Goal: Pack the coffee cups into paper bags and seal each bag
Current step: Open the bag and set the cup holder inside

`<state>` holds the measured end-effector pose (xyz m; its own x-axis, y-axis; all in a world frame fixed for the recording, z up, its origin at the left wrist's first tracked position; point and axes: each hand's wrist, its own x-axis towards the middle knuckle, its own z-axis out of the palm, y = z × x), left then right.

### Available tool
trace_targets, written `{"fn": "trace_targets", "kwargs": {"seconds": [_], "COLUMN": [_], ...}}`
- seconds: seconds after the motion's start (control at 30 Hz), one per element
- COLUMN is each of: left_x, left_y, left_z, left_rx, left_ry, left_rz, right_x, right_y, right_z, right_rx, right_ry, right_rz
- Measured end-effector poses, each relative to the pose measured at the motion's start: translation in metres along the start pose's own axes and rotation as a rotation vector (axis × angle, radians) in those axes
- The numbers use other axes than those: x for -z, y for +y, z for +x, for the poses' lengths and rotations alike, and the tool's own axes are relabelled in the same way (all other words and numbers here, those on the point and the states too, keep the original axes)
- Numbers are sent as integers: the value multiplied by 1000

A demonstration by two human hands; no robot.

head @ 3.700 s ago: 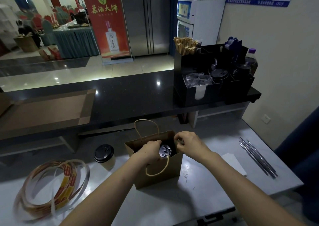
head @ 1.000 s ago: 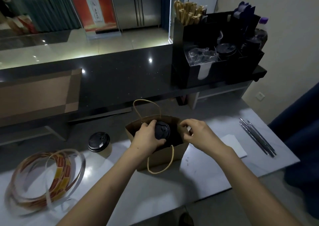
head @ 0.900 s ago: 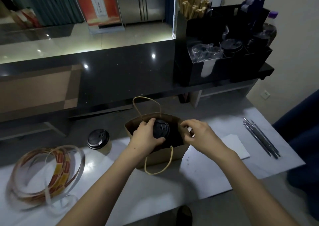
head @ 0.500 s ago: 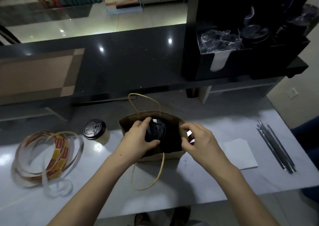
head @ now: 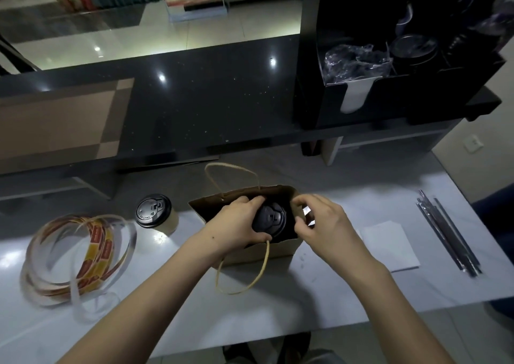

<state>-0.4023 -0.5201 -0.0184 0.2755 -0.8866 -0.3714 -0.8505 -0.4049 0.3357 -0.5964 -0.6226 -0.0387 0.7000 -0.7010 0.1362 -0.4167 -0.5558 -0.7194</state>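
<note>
A brown paper bag (head: 274, 249) with twine handles stands open on the white table (head: 319, 297). Inside it sits a coffee cup with a black lid (head: 269, 219). My left hand (head: 236, 224) reaches into the bag and grips that cup by its lid. My right hand (head: 319, 222) pinches the bag's right rim. A second coffee cup (head: 157, 215) with a black lid stands on the table to the left of the bag.
A loose coil of sticker tape (head: 80, 258) lies at the left. White paper (head: 389, 247) and several metal strips (head: 447, 233) lie at the right. A black counter (head: 208, 105) with a black organiser (head: 389, 96) rises behind the table.
The camera has tilted down and drawn closer. My left hand has stayed on the cup's lid inside the bag, and my right hand has kept to the bag's right rim.
</note>
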Motion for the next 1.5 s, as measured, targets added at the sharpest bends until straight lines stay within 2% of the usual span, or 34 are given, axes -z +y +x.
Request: {"fn": "trace_targets", "kwargs": {"seconds": [0.53, 0.83, 1.5], "left_x": [0, -1, -17], "left_y": [12, 2, 2], "left_z": [18, 29, 36], "left_rx": [-76, -96, -104], "left_ry": [-90, -51, -101], "left_rz": [16, 91, 17], "right_x": [-1, 2, -1], "right_y": [-1, 0, -6], "right_z": [5, 9, 12], "right_rx": [-78, -120, -143], "right_ry": [-22, -35, -58], "right_rz": [-41, -61, -81]}}
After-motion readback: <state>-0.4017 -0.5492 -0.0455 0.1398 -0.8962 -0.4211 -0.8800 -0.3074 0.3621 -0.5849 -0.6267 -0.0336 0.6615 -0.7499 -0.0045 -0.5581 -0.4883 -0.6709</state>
